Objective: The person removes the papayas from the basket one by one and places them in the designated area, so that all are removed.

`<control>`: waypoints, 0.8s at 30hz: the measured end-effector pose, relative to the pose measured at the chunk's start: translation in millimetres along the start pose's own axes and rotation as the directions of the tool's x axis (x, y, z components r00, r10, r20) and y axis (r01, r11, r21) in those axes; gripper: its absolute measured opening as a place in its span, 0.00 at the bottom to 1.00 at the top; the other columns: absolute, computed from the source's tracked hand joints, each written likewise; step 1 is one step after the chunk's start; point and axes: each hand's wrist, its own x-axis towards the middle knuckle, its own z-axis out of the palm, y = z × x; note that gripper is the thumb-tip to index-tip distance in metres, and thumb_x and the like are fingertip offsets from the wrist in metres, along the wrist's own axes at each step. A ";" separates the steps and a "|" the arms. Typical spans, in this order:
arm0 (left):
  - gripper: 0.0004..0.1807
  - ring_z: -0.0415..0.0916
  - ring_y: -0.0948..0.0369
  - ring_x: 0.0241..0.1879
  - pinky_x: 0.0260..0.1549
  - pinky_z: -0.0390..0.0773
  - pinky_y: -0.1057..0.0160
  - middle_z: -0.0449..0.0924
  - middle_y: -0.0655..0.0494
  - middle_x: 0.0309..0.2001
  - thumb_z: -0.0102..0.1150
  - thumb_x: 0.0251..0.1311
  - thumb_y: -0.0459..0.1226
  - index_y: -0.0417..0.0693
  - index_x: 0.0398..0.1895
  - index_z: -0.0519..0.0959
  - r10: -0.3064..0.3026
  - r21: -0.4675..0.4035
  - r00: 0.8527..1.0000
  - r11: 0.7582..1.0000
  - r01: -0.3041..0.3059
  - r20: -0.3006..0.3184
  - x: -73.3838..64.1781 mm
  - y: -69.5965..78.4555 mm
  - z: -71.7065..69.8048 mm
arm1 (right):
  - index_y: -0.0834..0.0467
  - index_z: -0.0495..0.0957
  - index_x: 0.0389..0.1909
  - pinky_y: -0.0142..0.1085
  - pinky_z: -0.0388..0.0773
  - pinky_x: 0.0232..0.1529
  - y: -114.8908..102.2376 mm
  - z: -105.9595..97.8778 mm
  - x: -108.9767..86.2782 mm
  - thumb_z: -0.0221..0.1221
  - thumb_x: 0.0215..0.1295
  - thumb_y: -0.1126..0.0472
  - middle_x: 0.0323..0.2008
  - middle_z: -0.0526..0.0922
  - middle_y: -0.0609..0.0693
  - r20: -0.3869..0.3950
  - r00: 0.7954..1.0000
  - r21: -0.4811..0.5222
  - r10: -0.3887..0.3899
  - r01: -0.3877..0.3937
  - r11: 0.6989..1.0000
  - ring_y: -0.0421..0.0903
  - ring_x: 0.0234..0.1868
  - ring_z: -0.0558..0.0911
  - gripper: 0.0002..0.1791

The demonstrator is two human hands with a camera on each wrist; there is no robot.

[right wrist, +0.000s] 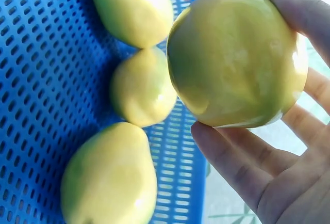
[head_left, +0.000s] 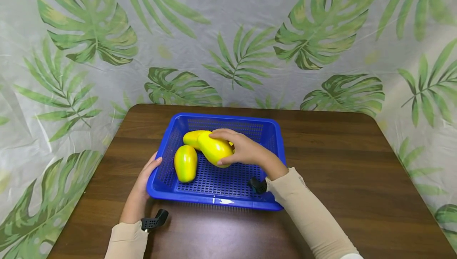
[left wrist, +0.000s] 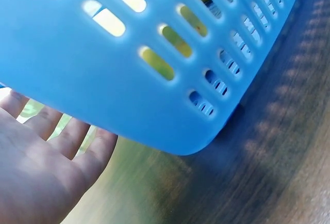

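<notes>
Grasping glossy, ovoid yellow fruit (head_left: 214, 148): right fingers (right wrist: 234, 168); left fingers (left wrist: 98, 154) gripping perforated blue plastic basket (head_left: 185, 196).

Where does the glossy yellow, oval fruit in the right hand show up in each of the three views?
Head: near the centre, the glossy yellow fruit is held by the right hand.
Left wrist: can't pick it out; yellow-green patches show through slots, but which fruit they belong to is unclear.
Right wrist: upper right, the held fruit looks rounder.
Shared landmark: the blue slotted plastic basket, in every view.
</notes>
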 end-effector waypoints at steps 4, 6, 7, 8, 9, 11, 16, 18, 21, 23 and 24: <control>0.26 0.66 0.57 0.50 0.48 0.67 0.57 0.65 0.55 0.55 0.28 0.69 0.40 0.46 0.68 0.41 -0.006 0.003 1.000 1.000 0.006 -0.003 -0.3 0.4 0.0 | 0.55 0.63 0.62 0.38 0.67 0.51 -0.1 -3.3 -1.1 0.68 0.46 0.57 0.63 0.60 0.52 -0.015 1.000 0.006 -0.009 0.010 1.000 0.46 0.61 0.61 0.40; 0.27 0.66 0.57 0.51 0.48 0.67 0.56 0.64 0.54 0.55 0.28 0.69 0.40 0.46 0.69 0.41 -0.006 0.006 1.000 1.000 0.007 -0.005 -0.4 0.4 0.3 | 0.55 0.63 0.62 0.39 0.68 0.50 0.1 -4.9 -1.9 0.68 0.47 0.57 0.63 0.60 0.52 -0.024 1.000 0.014 -0.012 0.013 1.000 0.47 0.60 0.62 0.40; 0.27 0.66 0.57 0.51 0.48 0.67 0.56 0.64 0.54 0.56 0.28 0.70 0.40 0.46 0.69 0.41 -0.006 0.006 1.000 1.000 0.006 -0.005 -0.3 0.4 0.5 | 0.55 0.64 0.62 0.39 0.69 0.49 0.4 -5.8 -2.3 0.68 0.47 0.57 0.63 0.60 0.52 -0.028 1.000 0.017 -0.013 0.013 1.000 0.47 0.60 0.62 0.39; 0.27 0.66 0.57 0.51 0.48 0.67 0.56 0.64 0.54 0.56 0.28 0.70 0.40 0.46 0.69 0.41 -0.005 0.008 1.000 1.000 0.005 -0.005 -0.2 0.2 0.7 | 0.55 0.64 0.62 0.39 0.69 0.49 0.5 -6.7 -2.6 0.68 0.47 0.58 0.63 0.60 0.52 -0.032 0.999 0.023 -0.013 0.014 1.000 0.47 0.60 0.62 0.39; 0.27 0.66 0.57 0.51 0.49 0.67 0.56 0.63 0.54 0.56 0.28 0.70 0.40 0.46 0.69 0.41 -0.006 0.009 1.000 1.000 0.006 -0.006 -0.1 0.0 0.7 | 0.55 0.64 0.62 0.39 0.69 0.49 0.7 -7.4 -2.8 0.68 0.47 0.58 0.63 0.60 0.52 -0.036 0.999 0.024 -0.012 0.013 1.000 0.47 0.60 0.63 0.39; 0.27 0.66 0.57 0.51 0.49 0.66 0.55 0.63 0.54 0.56 0.28 0.70 0.40 0.46 0.68 0.41 -0.005 0.010 1.000 1.000 0.005 -0.005 0.1 -0.3 0.9 | 0.55 0.64 0.62 0.40 0.70 0.48 0.8 -9.1 -3.3 0.68 0.47 0.58 0.63 0.60 0.51 -0.044 0.999 0.029 -0.012 0.013 0.999 0.47 0.59 0.63 0.39; 0.26 0.67 0.57 0.50 0.48 0.67 0.56 0.65 0.54 0.55 0.28 0.70 0.40 0.46 0.68 0.41 -0.001 -0.009 1.000 1.000 0.001 0.006 0.2 -0.6 0.9 | 0.54 0.64 0.62 0.40 0.70 0.47 0.0 -13.7 -4.9 0.69 0.46 0.57 0.63 0.60 0.50 -0.058 0.998 0.038 -0.006 0.008 0.999 0.47 0.59 0.63 0.39; 0.26 0.67 0.57 0.50 0.48 0.67 0.56 0.65 0.54 0.54 0.28 0.70 0.39 0.46 0.68 0.41 0.002 -0.016 1.000 1.000 -0.002 0.009 0.2 -0.7 0.7 | 0.54 0.64 0.62 0.40 0.70 0.47 -1.1 -16.0 -5.7 0.69 0.46 0.57 0.63 0.60 0.49 -0.064 0.998 0.042 0.000 0.003 0.999 0.47 0.59 0.63 0.40; 0.26 0.67 0.58 0.50 0.48 0.67 0.57 0.66 0.55 0.54 0.28 0.69 0.39 0.46 0.68 0.42 0.000 -0.016 1.000 1.000 0.000 0.006 0.3 -0.6 0.3 | 0.54 0.64 0.62 0.41 0.70 0.47 -2.3 -19.5 -7.2 0.69 0.46 0.56 0.63 0.60 0.48 -0.077 0.997 0.057 0.011 -0.007 0.998 0.47 0.59 0.63 0.40; 0.26 0.67 0.58 0.50 0.48 0.67 0.57 0.66 0.55 0.54 0.28 0.69 0.40 0.46 0.68 0.42 -0.002 -0.012 1.000 1.000 0.002 0.000 0.4 -0.2 0.5 | 0.54 0.64 0.62 0.42 0.70 0.47 -2.8 -21.8 -8.3 0.69 0.46 0.56 0.63 0.60 0.48 -0.089 0.996 0.064 0.018 -0.012 0.998 0.47 0.59 0.63 0.40; 0.26 0.67 0.58 0.50 0.48 0.67 0.57 0.66 0.55 0.54 0.29 0.69 0.40 0.47 0.68 0.42 -0.004 -0.010 1.000 1.000 0.004 -0.005 0.4 0.0 0.6 | 0.54 0.64 0.62 0.42 0.70 0.47 -2.6 -22.9 -9.0 0.69 0.46 0.56 0.63 0.60 0.48 -0.095 0.995 0.064 0.019 -0.013 0.998 0.47 0.59 0.64 0.40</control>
